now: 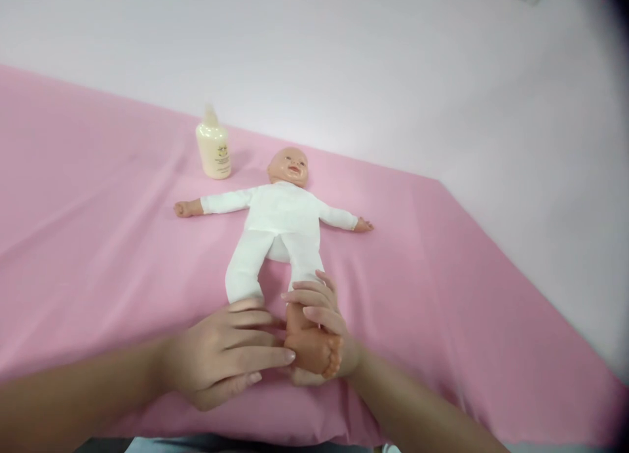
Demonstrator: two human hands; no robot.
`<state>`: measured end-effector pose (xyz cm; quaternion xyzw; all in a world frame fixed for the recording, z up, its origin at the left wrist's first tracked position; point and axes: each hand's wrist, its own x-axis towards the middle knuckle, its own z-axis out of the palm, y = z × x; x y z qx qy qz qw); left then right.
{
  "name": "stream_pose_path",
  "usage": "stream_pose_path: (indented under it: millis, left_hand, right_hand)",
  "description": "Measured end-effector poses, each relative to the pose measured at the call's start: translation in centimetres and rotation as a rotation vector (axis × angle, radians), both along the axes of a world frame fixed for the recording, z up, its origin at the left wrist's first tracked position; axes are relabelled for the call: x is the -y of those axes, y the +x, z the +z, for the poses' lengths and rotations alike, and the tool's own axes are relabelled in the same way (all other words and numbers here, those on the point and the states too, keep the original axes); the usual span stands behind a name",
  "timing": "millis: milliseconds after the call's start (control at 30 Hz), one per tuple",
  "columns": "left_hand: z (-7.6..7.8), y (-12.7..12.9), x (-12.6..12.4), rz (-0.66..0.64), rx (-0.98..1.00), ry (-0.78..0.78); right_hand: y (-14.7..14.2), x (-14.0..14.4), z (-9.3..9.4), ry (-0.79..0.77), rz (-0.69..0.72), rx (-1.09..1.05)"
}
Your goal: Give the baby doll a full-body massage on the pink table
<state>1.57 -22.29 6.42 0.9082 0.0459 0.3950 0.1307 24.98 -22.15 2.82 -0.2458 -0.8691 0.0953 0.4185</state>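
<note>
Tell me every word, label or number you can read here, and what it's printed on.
Nothing can be read for certain.
Cream bottle: a small yellowish label with print, too blurred to read.
Doll, its white suit and the pink sheet: no writing visible.

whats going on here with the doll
A person has both hands on one bare foot of a baby doll in a white suit, which lies face up with arms spread on a pink sheet. The right hand cups the foot; the left hand lays its fingers against it. A cream plastic bottle stands beyond the doll's arm.
</note>
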Motion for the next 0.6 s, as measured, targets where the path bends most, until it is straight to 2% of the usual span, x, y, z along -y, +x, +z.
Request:
stream_pose_path:
  millis: [133,300,467,600]
  left_hand:
    - [-0.2,0.0,0.0,0.023,0.024,-0.004]
    - [-0.7,0.3,-0.1,0.037,0.028,-0.051]
    - [-0.9,0.1,0.1,0.066,0.016,-0.099]
    - [-0.4,-0.2,0.2,0.098,0.014,-0.14]
  right_hand:
    - [-0.2,-0.1,-0.2,-0.092,0.002,-0.121]
    - [-0.8,0.1,0.4,0.007,-0.023,-0.204]
    - [-0.9,-0.1,0.6,0.007,-0.077,-0.152]
    - [-0.9,0.1,1.3,0.01,-0.049,-0.113]
